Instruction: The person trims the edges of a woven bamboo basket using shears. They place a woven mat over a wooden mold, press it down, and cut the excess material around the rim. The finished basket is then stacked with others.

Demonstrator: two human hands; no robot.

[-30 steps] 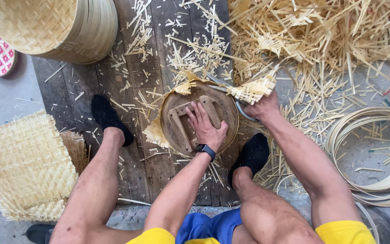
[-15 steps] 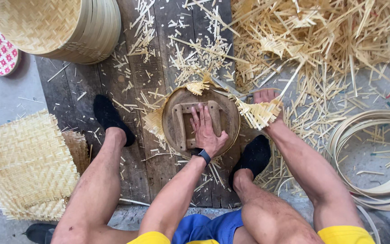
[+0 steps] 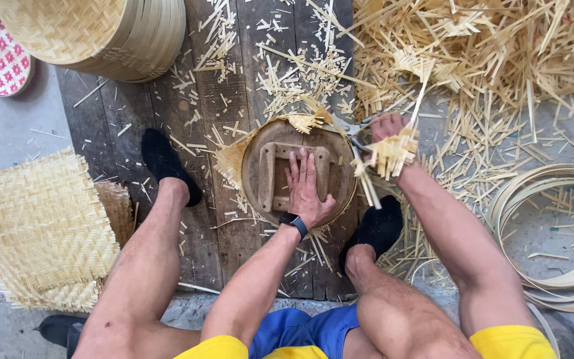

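From the head camera, one round wooden mould (image 3: 280, 174) lies on the dark floor planks (image 3: 227, 119) between two black shoes. The left hand (image 3: 308, 189) presses flat on it, fingers spread, its grip open and holding nothing. The right hand (image 3: 388, 129) is closed around one pair of scissors (image 3: 348, 126) at the mould's upper right rim, where woven bamboo edging (image 3: 393, 153) sticks out. One stack of woven mats (image 3: 41, 233) sits left, one stack of finished baskets (image 3: 94, 33) above.
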